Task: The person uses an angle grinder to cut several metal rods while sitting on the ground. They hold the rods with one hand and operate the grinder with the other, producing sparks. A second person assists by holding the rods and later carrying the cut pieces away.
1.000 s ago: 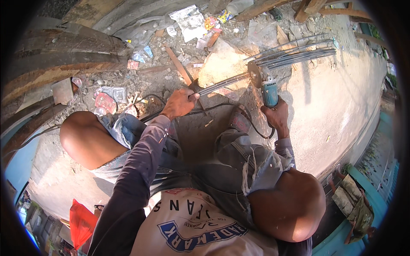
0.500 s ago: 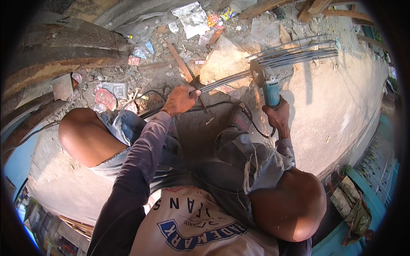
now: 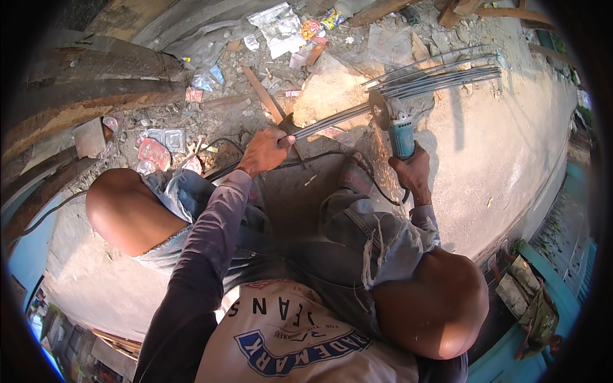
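My right hand [image 3: 414,173] grips a teal angle grinder [image 3: 397,131] whose disc [image 3: 381,110] sits against a bundle of thin steel rods [image 3: 447,76] lying across the concrete floor. Small sparks scatter below the disc. My left hand [image 3: 263,152] holds the near end of the rods [image 3: 325,124], pinning them down. I am squatting, with both bare knees spread on either side and torn denim shorts between them. A black power cable [image 3: 357,169] runs from the grinder across the ground under my arms.
Rubble, plastic wrappers and paper scraps [image 3: 281,25] litter the ground beyond the rods. A wooden stick [image 3: 263,94] lies among them. Dark curved timber or pipes [image 3: 96,83] border the upper left. Pale concrete [image 3: 511,147] stretches right; a green bench edge [image 3: 530,300] is lower right.
The grinder and both hands have stayed at nearly the same spot on the rods; the view has shifted only slightly.
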